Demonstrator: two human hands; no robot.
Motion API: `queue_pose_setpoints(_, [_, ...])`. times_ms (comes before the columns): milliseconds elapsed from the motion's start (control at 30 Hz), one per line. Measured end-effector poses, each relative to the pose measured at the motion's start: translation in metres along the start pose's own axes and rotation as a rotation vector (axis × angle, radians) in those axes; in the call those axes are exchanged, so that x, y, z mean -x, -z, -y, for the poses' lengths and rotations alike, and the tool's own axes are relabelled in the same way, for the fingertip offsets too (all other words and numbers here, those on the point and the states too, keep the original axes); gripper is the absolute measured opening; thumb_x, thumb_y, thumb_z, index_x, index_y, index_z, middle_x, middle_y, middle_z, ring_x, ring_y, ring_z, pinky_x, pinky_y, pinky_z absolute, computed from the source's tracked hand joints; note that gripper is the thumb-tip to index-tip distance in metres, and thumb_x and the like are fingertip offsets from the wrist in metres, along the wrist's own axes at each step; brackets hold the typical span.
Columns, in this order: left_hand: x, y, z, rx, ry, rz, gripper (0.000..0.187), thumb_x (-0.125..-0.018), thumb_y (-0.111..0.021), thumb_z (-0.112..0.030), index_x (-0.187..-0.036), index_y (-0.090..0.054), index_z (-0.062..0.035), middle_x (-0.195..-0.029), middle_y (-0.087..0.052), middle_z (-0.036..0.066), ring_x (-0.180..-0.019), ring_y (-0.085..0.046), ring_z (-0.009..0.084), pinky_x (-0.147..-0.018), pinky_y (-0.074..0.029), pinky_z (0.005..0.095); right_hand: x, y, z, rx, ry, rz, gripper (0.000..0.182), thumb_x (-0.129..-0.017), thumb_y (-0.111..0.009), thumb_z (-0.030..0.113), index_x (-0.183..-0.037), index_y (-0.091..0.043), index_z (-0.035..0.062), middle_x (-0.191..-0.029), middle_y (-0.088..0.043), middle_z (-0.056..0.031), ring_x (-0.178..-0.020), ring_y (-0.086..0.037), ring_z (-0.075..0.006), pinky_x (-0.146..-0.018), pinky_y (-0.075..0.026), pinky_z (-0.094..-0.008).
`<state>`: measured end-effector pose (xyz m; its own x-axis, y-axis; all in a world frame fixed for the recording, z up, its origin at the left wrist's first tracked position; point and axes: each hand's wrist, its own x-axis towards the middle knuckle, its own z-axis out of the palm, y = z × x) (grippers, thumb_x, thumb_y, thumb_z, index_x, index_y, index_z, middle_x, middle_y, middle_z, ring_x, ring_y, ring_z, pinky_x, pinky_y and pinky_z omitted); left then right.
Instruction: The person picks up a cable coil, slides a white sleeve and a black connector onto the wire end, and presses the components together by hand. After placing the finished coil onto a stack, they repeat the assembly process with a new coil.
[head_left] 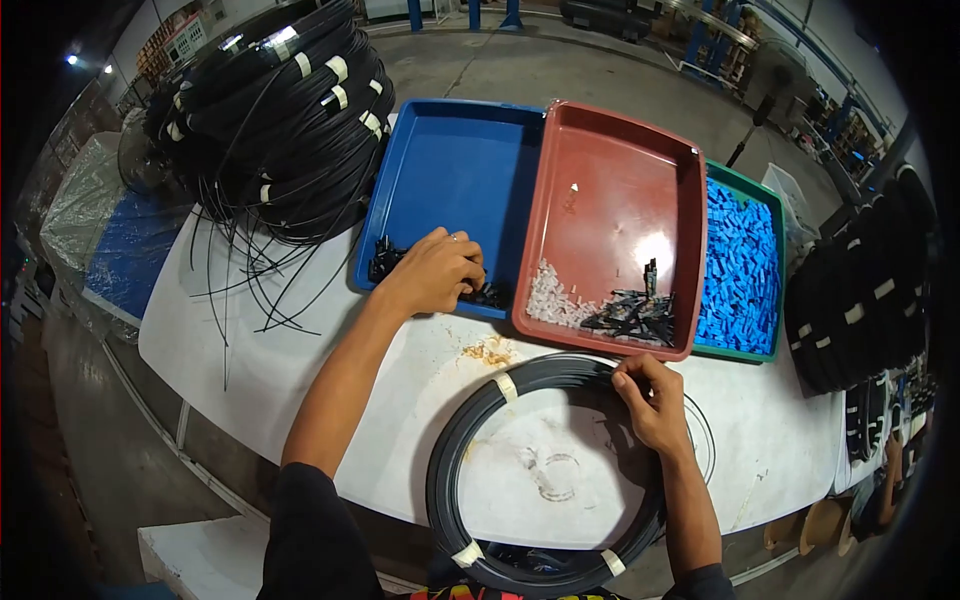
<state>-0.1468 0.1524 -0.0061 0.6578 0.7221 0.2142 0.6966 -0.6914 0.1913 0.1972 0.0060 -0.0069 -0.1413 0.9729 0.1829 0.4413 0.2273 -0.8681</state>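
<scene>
My left hand (436,272) is in the near part of the blue tray (455,165), fingers curled down over small black pieces (385,258). Its fingertips are partly hidden, so what they grip cannot be made out. A coil of black cable (455,440), bound with pale tape (507,387), lies at the table's near edge. My right hand (652,400) is closed at the coil's upper right, thumb and forefinger pinching the cable. One thin loose strand curves out to the right of that wrist.
A red tray (620,200) holds small clear pieces (550,300) and black parts (635,315). Beside it, a green tray (768,352) is filled with blue pieces (738,270). Stacked black coils (290,120) stand at the left, with loose ends on the white table (770,440). More coils (860,300) are at right.
</scene>
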Motion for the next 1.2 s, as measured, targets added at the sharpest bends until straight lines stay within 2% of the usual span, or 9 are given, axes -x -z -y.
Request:
queue_pose_setpoints(67, [-0.001, 0.002, 0.004, 0.025, -0.008, 0.052, 0.009, -0.077, -0.079, -0.009, -0.086, -0.078, -0.0114, -0.096, -0.066, 0.000, -0.096, -0.059, 0.0192, -0.086, -0.041, 0.0362, -0.001, 0.000, -0.003, -0.028, -0.044, 0.000, 0.008, -0.094, -0.068, 0.005, -0.091, -0.064, -0.0012, -0.075, -0.064, -0.0036, -0.067, -0.054, -0.0089, -0.061, -0.044, -0.0261])
queue_pose_setpoints(233, [-0.006, -0.002, 0.014, -0.110, -0.072, -0.175, 0.011, -0.079, -0.077, -0.009, -0.089, -0.076, -0.0106, -0.093, -0.068, 0.001, -0.092, -0.061, 0.0204, -0.084, -0.043, 0.0373, -0.003, -0.003, -0.010, -0.074, -0.046, -0.019, 0.013, -0.096, -0.069, 0.008, -0.089, -0.063, -0.0019, -0.075, -0.063, -0.0023, -0.066, -0.052, -0.0078, -0.061, -0.042, -0.0252])
queue_pose_setpoints(333, [-0.012, -0.002, 0.000, 0.111, -0.094, -0.172, 0.010, -0.079, -0.077, -0.010, -0.090, -0.076, -0.0097, -0.095, -0.069, 0.002, -0.094, -0.063, 0.0209, -0.086, -0.045, 0.0378, -0.003, 0.000, -0.006, -0.082, -0.118, 0.001, 0.013, -0.096, -0.068, 0.008, -0.089, -0.063, -0.0017, -0.075, -0.063, -0.0024, -0.067, -0.052, -0.0079, -0.062, -0.043, -0.0253])
queue_pose_setpoints(467, [-0.016, -0.008, -0.006, 0.124, -0.058, -0.110, 0.013, -0.080, -0.077, -0.011, -0.093, -0.077, -0.0097, -0.099, -0.070, 0.002, -0.096, -0.064, 0.0219, -0.088, -0.046, 0.0381, -0.003, -0.003, -0.009, -0.139, -0.129, -0.012, 0.014, -0.096, -0.069, 0.009, -0.089, -0.064, -0.0015, -0.076, -0.064, -0.0025, -0.068, -0.053, -0.0080, -0.063, -0.043, -0.0252])
queue_pose_setpoints(533, [-0.020, -0.008, -0.005, 0.104, 0.001, -0.025, 0.017, -0.080, -0.074, -0.006, -0.096, -0.078, -0.0110, -0.103, -0.071, 0.002, -0.100, -0.064, 0.0225, -0.089, -0.046, 0.0376, -0.003, -0.002, -0.010, -0.136, -0.100, -0.029, 0.014, -0.096, -0.069, 0.009, -0.088, -0.064, -0.0014, -0.076, -0.065, -0.0024, -0.068, -0.054, -0.0082, -0.063, -0.043, -0.0249])
queue_pose_setpoints(733, [-0.013, 0.004, 0.008, 0.058, 0.021, -0.045, 0.031, -0.077, -0.064, 0.006, -0.097, -0.079, -0.0114, -0.106, -0.070, 0.000, -0.105, -0.063, 0.0223, -0.092, -0.045, 0.0376, -0.003, -0.001, -0.009, -0.120, -0.111, -0.010, 0.013, -0.096, -0.068, 0.008, -0.089, -0.064, -0.0017, -0.076, -0.064, -0.0023, -0.068, -0.054, -0.0083, -0.063, -0.043, -0.0250])
queue_pose_setpoints(900, [-0.012, 0.010, -0.009, 0.123, 0.058, -0.029, 0.022, -0.082, -0.070, -0.001, -0.099, -0.079, -0.0113, -0.104, -0.072, 0.002, -0.104, -0.064, 0.0233, -0.096, -0.045, 0.0394, -0.004, 0.000, -0.007, -0.142, -0.112, -0.003, 0.013, -0.096, -0.069, 0.008, -0.089, -0.064, -0.0018, -0.076, -0.064, -0.0025, -0.068, -0.053, -0.0082, -0.063, -0.043, -0.0249])
queue_pose_setpoints(1067, [-0.022, 0.023, -0.029, 0.097, 0.215, 0.218, 0.019, -0.081, -0.078, -0.009, -0.100, -0.079, -0.0076, -0.093, -0.076, 0.009, -0.090, -0.070, 0.0281, -0.085, -0.053, 0.0414, -0.003, 0.002, -0.007, -0.130, -0.118, 0.000, 0.013, -0.096, -0.069, 0.008, -0.089, -0.064, -0.0022, -0.076, -0.064, -0.0028, -0.068, -0.054, -0.0082, -0.064, -0.044, -0.0252])
queue_pose_setpoints(1200, [-0.018, 0.010, -0.022, 0.132, 0.234, 0.148, 0.021, -0.078, -0.081, -0.009, -0.100, -0.079, -0.0062, -0.094, -0.076, 0.011, -0.087, -0.071, 0.0291, -0.080, -0.055, 0.0419, -0.003, 0.003, -0.005, -0.110, -0.102, 0.008, 0.012, -0.095, -0.070, 0.008, -0.090, -0.065, -0.0023, -0.076, -0.065, -0.0031, -0.068, -0.055, -0.0084, -0.063, -0.044, -0.0255])
